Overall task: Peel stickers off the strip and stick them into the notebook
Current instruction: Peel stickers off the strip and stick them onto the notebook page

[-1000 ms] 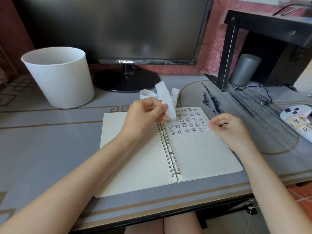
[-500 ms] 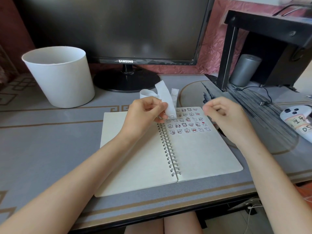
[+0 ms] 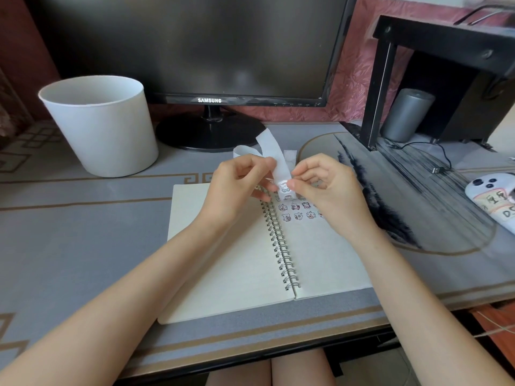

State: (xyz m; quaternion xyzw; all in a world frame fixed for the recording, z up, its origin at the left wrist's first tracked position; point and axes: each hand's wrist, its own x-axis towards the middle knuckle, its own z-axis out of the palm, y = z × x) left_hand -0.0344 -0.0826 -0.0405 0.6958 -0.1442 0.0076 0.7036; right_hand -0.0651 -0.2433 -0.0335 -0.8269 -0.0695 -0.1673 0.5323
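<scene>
On the grey desk [image 3: 83, 232] the notebook [image 3: 223, 260] is laid open, and rows of stuck stickers [image 3: 298, 215] are seen near the top of its right page. Since the notebook is held down by nothing, it is judged likely to be nudged askew if a wrist is dropped onto it. Above that page the hands are brought close together. The left hand [image 3: 239, 182] is curled round the strip [image 3: 271, 151], which is pinched between thumb and fingers, its free end curling back toward the monitor [image 3: 195, 45]. If that pinch is slackened, the backing may be dragged along and nothing peeled. The right hand [image 3: 326, 185] is closed, thumb and forefinger, on the sticker [image 3: 284, 187] at the strip's lower end. Whether its edge is lifted cannot be told. If it is pulled sharply, the small sticker may be torn or folded onto itself. It may also be left clinging to a fingertip, or laid over a neighbour, since part of the rows is hidden by the hands.
</scene>
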